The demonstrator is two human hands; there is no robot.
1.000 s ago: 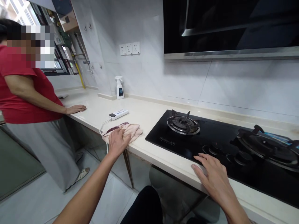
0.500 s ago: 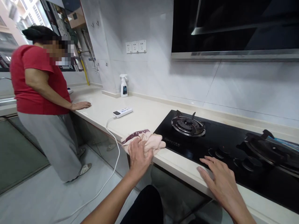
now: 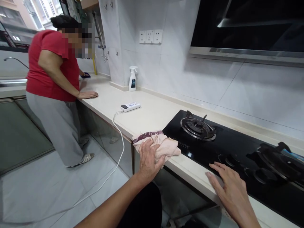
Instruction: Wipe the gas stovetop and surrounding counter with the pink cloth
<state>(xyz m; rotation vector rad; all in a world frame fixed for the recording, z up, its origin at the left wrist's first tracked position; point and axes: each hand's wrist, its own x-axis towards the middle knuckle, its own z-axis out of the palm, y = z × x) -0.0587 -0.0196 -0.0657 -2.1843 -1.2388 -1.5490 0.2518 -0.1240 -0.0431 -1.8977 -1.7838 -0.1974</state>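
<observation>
My left hand (image 3: 149,158) presses down on a crumpled pink cloth (image 3: 163,145) at the front edge of the cream countertop (image 3: 152,114), right by the left corner of the black gas hob (image 3: 228,148). Its fingers curl over the cloth. My right hand (image 3: 229,190) lies flat with fingers spread on the counter edge in front of the hob's knobs (image 3: 228,160), holding nothing.
A person in a red shirt (image 3: 54,63) stands at the left with a hand (image 3: 89,94) on the counter. A white power strip (image 3: 130,106) trails its cable (image 3: 118,133) to the floor. A spray bottle (image 3: 133,79) stands by the wall. Burners (image 3: 198,128) sit on the hob; a hood hangs above.
My left hand has slid the pink cloth rightward along the counter edge, from near the power strip cable to the hob's corner. My right hand stays flat in place.
</observation>
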